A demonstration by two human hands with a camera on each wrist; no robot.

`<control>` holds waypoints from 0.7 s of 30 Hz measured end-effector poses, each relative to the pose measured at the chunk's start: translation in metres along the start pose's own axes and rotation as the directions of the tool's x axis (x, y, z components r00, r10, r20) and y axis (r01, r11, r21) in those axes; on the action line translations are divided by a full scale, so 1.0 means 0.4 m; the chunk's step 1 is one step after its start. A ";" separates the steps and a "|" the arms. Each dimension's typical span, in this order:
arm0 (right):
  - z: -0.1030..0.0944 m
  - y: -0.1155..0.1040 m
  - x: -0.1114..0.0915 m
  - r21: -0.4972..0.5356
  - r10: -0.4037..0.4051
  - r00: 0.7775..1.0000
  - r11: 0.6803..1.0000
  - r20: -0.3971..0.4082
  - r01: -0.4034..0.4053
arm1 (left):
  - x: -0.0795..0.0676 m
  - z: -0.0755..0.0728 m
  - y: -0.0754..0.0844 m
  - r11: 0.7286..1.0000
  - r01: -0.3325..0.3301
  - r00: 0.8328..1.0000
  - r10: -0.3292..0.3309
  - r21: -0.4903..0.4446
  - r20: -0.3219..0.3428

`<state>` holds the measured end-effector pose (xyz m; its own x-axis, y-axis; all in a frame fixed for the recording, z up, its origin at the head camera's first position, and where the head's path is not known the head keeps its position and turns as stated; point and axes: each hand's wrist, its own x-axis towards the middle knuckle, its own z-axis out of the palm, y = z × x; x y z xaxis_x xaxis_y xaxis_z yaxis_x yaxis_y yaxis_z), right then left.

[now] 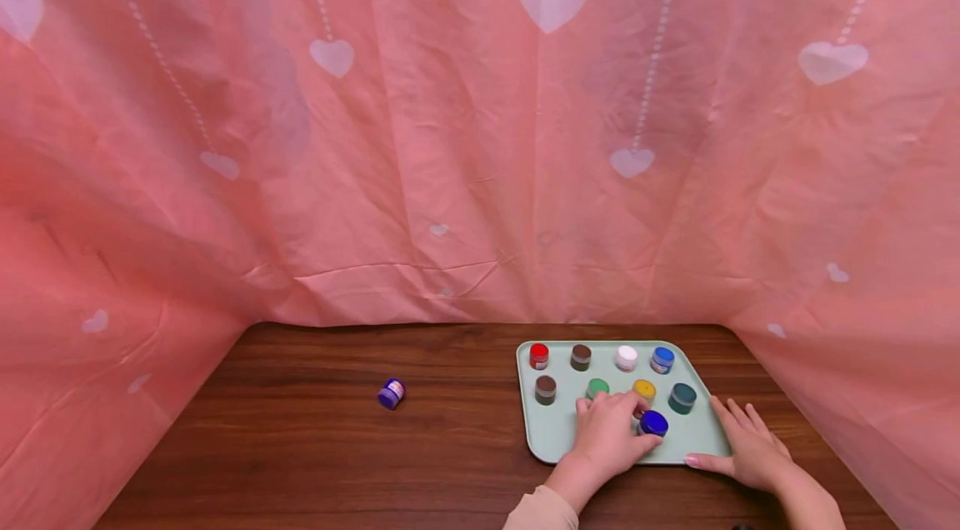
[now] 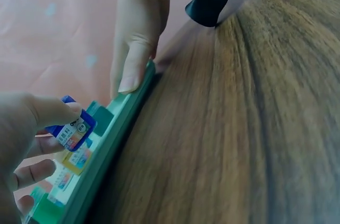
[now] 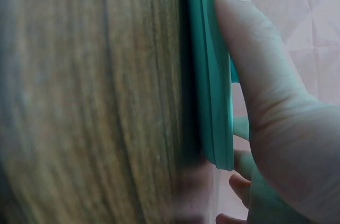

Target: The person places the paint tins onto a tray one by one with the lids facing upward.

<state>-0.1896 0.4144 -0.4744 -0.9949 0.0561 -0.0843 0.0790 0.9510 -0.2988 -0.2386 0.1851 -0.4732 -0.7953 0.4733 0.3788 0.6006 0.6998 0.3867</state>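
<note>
My left hand [image 1: 606, 434] pinches a dark blue paint jar [image 1: 654, 423] between thumb and fingers over the front part of a pale green tray [image 1: 551, 434]. In the left wrist view the jar [image 2: 77, 131] shows its label and is tilted. A yellow jar [image 1: 643, 390] and a green jar [image 1: 597, 387] stand just behind this hand. With fingers spread, my right hand [image 1: 753, 448] rests at the tray's front right corner. Its thumb [image 3: 236, 1] lies on the rim, its other fingers along the right side. A teal jar [image 1: 682, 398] stands near it.
Farther back on the tray stand red [image 1: 539, 356], brown [image 1: 581, 357], white [image 1: 626, 358] and blue [image 1: 662, 360] jars; another brown jar [image 1: 545, 390] is at left. A purple-blue jar [image 1: 391, 393] lies on the wooden table [image 1: 300, 447]. Pink curtain [image 1: 480, 138] surrounds the table.
</note>
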 end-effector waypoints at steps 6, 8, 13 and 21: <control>-0.004 -0.004 0.000 -0.011 0.003 1.000 1.000 -0.002 -0.003 | 0.008 0.017 0.017 0.999 0.036 0.996 -0.035 -0.009 0.082; -0.004 -0.004 0.000 -0.012 0.005 1.000 1.000 0.000 -0.005 | 0.011 0.021 0.020 0.999 0.043 0.994 -0.043 -0.005 0.096; -0.004 -0.003 0.001 -0.017 0.012 1.000 1.000 0.003 -0.012 | 0.018 0.029 0.026 0.999 0.047 0.994 -0.048 0.013 0.100; -0.005 -0.003 -0.001 -0.010 0.015 1.000 1.000 0.010 -0.015 | 0.021 0.037 0.036 0.999 0.044 0.992 -0.047 0.025 0.118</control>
<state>-0.1895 0.4138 -0.4721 -0.9928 0.0674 -0.0987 0.0934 0.9531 -0.2878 -0.2381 0.2071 -0.4770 -0.8268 0.4998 0.2581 0.5625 0.7334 0.3817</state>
